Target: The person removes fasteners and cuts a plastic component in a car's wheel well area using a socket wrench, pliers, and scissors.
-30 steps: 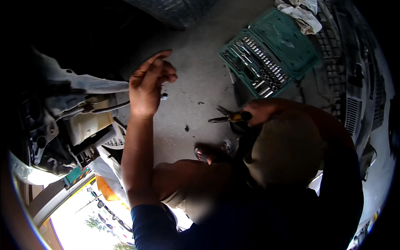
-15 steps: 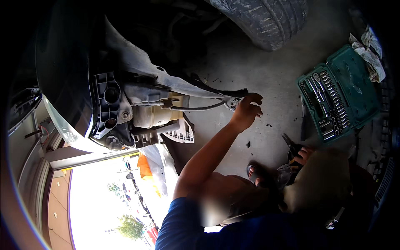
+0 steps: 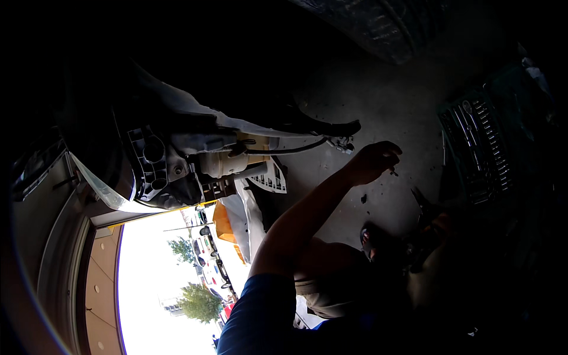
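My left hand (image 3: 374, 163) is above the floor with its fingers bent and parted, and I see nothing held in it. Just left of it hangs a grey hose (image 3: 299, 149), with a small metal fitting (image 3: 342, 144) at its end, apart from my fingers. A dark strip of the car's liner (image 3: 346, 128) ends above that fitting. My right hand (image 3: 441, 222) sits in deep shadow at the lower right, closed round dark pliers (image 3: 419, 200) whose jaws point up and left. Its fingers barely show.
An open green socket set (image 3: 480, 148) lies at the right. A tire (image 3: 384, 35) is at the top. The car's exposed front, with a pale plastic reservoir (image 3: 223, 164), fills the left. Small dark bits (image 3: 364, 199) lie on the floor near my sandalled foot (image 3: 368, 239).
My left hand has come away from the hose fitting, toward the right and slightly down. The picture has darkened a lot, and the view has shifted a little.
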`<state>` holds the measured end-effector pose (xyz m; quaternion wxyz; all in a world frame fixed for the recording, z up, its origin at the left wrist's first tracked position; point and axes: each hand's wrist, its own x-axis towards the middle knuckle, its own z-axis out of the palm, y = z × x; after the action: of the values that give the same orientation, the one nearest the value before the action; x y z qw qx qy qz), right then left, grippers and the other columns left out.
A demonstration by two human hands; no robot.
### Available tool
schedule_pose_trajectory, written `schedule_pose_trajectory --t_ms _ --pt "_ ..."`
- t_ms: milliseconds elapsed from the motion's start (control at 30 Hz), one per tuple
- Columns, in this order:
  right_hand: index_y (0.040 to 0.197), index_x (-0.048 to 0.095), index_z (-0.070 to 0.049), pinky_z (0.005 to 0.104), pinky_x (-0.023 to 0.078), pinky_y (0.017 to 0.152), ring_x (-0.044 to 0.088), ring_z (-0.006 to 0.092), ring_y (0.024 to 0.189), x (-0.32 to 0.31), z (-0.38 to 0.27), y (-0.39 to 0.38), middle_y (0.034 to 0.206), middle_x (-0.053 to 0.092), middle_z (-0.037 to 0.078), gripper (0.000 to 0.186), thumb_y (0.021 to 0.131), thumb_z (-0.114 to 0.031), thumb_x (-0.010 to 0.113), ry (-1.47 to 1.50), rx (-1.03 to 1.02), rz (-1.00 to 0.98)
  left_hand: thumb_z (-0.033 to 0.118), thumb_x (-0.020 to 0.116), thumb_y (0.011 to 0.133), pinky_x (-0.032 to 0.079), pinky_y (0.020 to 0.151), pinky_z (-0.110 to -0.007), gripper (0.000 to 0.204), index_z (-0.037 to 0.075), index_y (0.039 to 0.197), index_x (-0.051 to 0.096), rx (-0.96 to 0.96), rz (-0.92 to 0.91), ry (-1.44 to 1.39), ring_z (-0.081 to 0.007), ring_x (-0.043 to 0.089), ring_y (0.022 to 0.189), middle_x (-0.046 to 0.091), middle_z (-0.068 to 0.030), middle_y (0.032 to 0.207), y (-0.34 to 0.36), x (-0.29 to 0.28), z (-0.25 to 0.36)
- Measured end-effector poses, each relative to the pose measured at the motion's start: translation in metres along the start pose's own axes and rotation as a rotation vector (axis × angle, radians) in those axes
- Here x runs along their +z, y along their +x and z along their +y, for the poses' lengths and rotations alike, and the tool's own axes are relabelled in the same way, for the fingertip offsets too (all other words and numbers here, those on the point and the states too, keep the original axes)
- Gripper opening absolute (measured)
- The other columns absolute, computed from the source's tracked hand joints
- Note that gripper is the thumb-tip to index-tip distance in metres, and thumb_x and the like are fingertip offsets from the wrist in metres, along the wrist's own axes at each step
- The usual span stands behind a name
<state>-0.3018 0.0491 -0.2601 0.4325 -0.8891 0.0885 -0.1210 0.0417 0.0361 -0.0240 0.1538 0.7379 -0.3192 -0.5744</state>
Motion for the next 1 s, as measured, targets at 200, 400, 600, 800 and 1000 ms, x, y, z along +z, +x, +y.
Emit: schedule_pose_trajectory --t_ms 200,400,600,800,1000 --pt "0.113 0.066 -0.013 0.047 0.05 0.09 0.062 0.033 0.102 -0.03 0.005 0.019 0.109 0.065 0.011 0.032 0.087 -0.031 0.067 0.065 0.015 -0.02 0.028 0.051 0.099 0.053 0.084 -0.035 0.042 0.002 0.131 0.05 -0.036 0.01 0.157 -0.021 0.065 0.102 0.063 -0.0145 0.117 0.003 0.006 0.008" --pt "0.111 0.067 -0.01 0.0395 0.053 0.085 0.064 0.0261 0.097 -0.043 0.009 0.032 0.102 0.067 0.01 0.031 0.085 -0.027 0.072 0.268 0.171 0.059 0.027 0.053 0.098 0.053 0.083 -0.034 0.039 0.004 0.129 0.052 -0.038 0.006 0.125 -0.0207 0.064 0.103 0.062 -0.013 0.119 0.004 -0.003 0.005" --pt "0.114 0.068 -0.008 0.0284 0.051 0.068 0.062 0.0127 0.075 -0.175 -0.03 0.113 0.084 0.067 0.003 0.027 0.092 -0.024 0.066 0.498 0.446 0.074 0.035 0.05 0.1 0.053 0.087 -0.039 0.04 0.01 0.132 0.051 0.112 -0.002 0.216 -0.0234 0.063 0.107 0.058 -0.0121 0.128 -0.002 -0.011 0.016" --pt "0.109 0.065 -0.001 0.0284 0.05 0.073 0.063 0.0122 0.084 -0.248 -0.061 0.202 0.09 0.068 0.005 0.021 0.091 -0.012 0.065 0.34 0.042 0.304 0.033 0.053 0.096 0.052 0.087 -0.037 0.04 0.009 0.127 0.055 0.304 -0.032 0.26 -0.0245 0.065 0.103 0.064 -0.0128 0.117 -0.008 0.007 0.016" --pt "0.095 0.068 0.001 0.0265 0.049 0.07 0.062 0.0108 0.081 -0.249 -0.09 0.23 0.092 0.069 0.006 0.015 0.088 -0.013 0.069 0.296 0.361 0.166 0.034 0.054 0.093 0.048 0.089 -0.04 0.039 0.007 0.12 0.059 0.505 -0.035 0.273 -0.0321 0.063 0.102 0.066 -0.0143 0.107 0.005 0.024 -0.02"
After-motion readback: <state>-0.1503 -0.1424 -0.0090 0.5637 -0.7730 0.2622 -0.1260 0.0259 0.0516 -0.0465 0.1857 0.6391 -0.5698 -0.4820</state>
